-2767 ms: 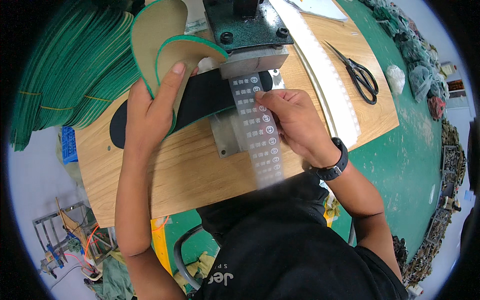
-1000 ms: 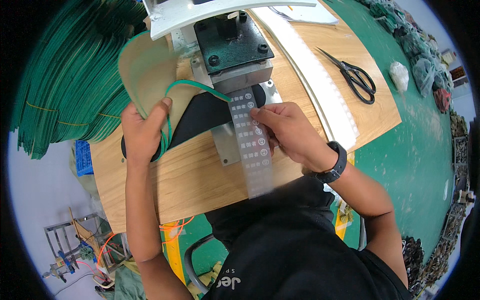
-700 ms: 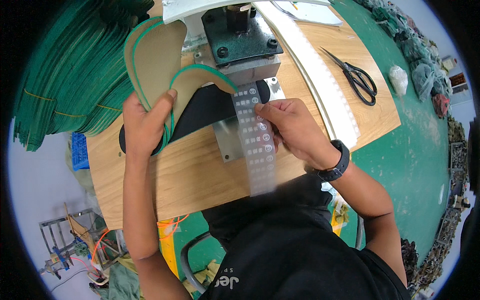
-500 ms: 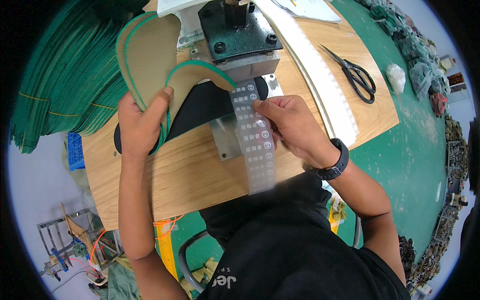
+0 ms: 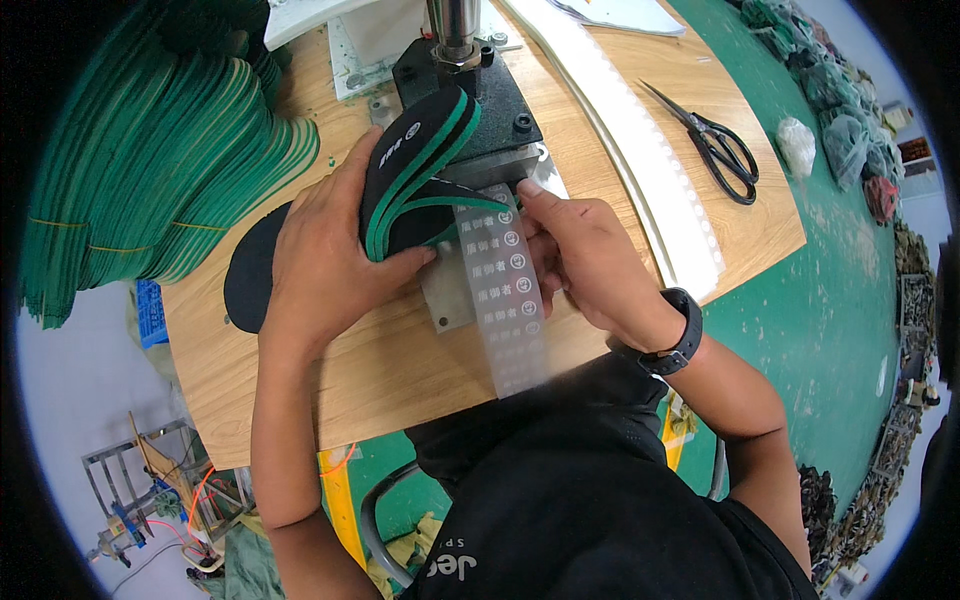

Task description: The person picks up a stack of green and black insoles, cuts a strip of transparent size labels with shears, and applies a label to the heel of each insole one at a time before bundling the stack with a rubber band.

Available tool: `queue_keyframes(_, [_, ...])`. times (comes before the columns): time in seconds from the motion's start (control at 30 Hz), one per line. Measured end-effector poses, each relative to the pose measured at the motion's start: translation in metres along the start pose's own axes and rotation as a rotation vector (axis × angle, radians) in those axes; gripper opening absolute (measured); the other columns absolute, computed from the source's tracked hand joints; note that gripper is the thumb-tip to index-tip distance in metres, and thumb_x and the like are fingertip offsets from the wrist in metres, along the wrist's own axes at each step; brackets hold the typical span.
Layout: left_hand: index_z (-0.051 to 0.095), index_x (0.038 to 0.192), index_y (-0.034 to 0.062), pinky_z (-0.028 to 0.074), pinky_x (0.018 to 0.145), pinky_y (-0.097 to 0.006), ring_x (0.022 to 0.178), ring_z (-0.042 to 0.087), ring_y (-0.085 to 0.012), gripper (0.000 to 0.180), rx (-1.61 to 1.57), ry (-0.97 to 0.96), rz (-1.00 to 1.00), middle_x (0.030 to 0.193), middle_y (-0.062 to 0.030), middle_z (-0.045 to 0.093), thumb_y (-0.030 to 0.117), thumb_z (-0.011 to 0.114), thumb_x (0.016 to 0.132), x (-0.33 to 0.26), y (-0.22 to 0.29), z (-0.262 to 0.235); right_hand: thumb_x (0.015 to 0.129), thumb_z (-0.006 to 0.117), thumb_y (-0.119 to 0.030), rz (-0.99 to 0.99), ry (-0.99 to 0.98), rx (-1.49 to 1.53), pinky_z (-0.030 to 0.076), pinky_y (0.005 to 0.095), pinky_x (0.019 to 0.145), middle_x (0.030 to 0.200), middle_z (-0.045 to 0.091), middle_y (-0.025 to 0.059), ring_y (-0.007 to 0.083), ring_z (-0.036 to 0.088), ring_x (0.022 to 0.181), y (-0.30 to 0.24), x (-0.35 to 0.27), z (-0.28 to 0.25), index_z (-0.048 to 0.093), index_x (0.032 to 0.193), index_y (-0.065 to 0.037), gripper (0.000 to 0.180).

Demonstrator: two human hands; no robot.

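Note:
My left hand [image 5: 330,245] is wrapped round a pair of black insoles [image 5: 436,140] with green edges, bent up and back, thumb across their near side. A small white print shows on the upturned black face. Beneath that hand a black insole [image 5: 250,275] lies flat, partly covered. A translucent strip [image 5: 500,290] with rows of white printed marks hangs from below the press [image 5: 500,115] toward the table's near edge. My right hand [image 5: 590,250] pinches the strip's right edge close to the insoles' tip, its lower fingers curled and partly hidden.
Tall stacks of green-edged insoles [image 5: 150,160] tied with bands stand at the left. Right of the press lie a long white strip stack [image 5: 620,130] and black-handled scissors [image 5: 715,150]. Papers [image 5: 630,12] sit at the back; bags [image 5: 840,140] line the floor on the right.
The insoles in my left hand have been turned, from beige undersides showing to black printed face and green edges. The press's upper part looks different. My right hand stays by the strip.

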State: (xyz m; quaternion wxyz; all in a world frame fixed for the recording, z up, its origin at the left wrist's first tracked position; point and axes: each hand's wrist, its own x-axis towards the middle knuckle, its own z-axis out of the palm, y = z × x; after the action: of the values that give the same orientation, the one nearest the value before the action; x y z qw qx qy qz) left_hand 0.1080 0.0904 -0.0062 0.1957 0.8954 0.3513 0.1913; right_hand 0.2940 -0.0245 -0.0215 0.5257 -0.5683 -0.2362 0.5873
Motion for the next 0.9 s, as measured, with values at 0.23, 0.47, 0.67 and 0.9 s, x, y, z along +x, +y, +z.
queue_keyframes(0.23, [0.039,0.137,0.0063,0.045,0.089,-0.040,0.101,0.059,-0.0354,0.091,-0.045,0.002,-0.009,0.107,-0.0189,0.063,0.024,0.080,0.058,0.001,0.001,-0.002,0.096,0.048,-0.027,-0.043,-0.025,0.042,0.040,0.0212,0.036,0.056,0.057,0.0063,0.0114,0.049,0.038,0.000,-0.006,-0.001,0.060,0.075,0.002,0.039])
queue_keyframes(0.47, [0.050,0.127,0.0047,0.048,0.083,-0.037,0.090,0.061,-0.0335,0.069,-0.212,0.009,0.017,0.100,-0.0182,0.064,0.017,0.076,0.064,-0.002,-0.012,-0.006,0.094,0.052,-0.021,-0.204,-0.057,-0.185,0.045,0.0222,0.045,0.061,0.059,0.0044,0.0096,0.056,0.050,0.010,-0.009,-0.011,0.060,0.077,-0.001,0.028])
queue_keyframes(0.67, [0.060,0.112,0.0035,0.047,0.075,-0.029,0.074,0.058,-0.0184,0.042,-0.371,0.122,-0.126,0.085,-0.0088,0.065,0.012,0.067,0.072,-0.004,-0.008,-0.014,0.094,0.051,-0.019,-0.207,0.132,0.177,0.046,0.0213,0.053,0.070,0.062,0.0037,0.0088,0.057,0.058,0.016,-0.021,-0.014,0.060,0.080,-0.001,0.025])
queue_keyframes(0.9, [0.063,0.101,-0.0013,0.043,0.071,-0.025,0.076,0.053,-0.0094,0.025,-0.782,0.341,-0.212,0.087,-0.0027,0.063,0.015,0.063,0.082,-0.007,-0.029,-0.013,0.091,0.054,-0.017,-0.028,-0.078,-0.062,0.048,0.0251,0.049,0.068,0.063,0.0094,0.0133,0.058,0.055,0.002,0.005,-0.013,0.061,0.078,0.003,0.025])
